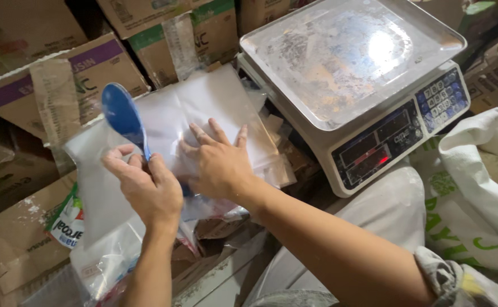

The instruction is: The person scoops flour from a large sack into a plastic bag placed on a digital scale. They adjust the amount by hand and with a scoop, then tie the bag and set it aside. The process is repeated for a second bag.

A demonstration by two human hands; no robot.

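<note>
My left hand (146, 185) grips the handle of a blue plastic spoon (123, 116), its bowl pointing up and away. My right hand (218, 162) lies flat, fingers spread, on a stack of clear plastic bags (203, 108) that rests on cardboard boxes. The two hands are close together over the bags. The spoon's handle end is hidden inside my left fist.
A digital scale (351, 62) with a worn steel pan stands to the right, its display lit red. Cardboard boxes (90, 68) fill the back and left. White woven sacks (476, 187) lie at the right and below. More plastic bags and a printed packet (70, 224) sit at lower left.
</note>
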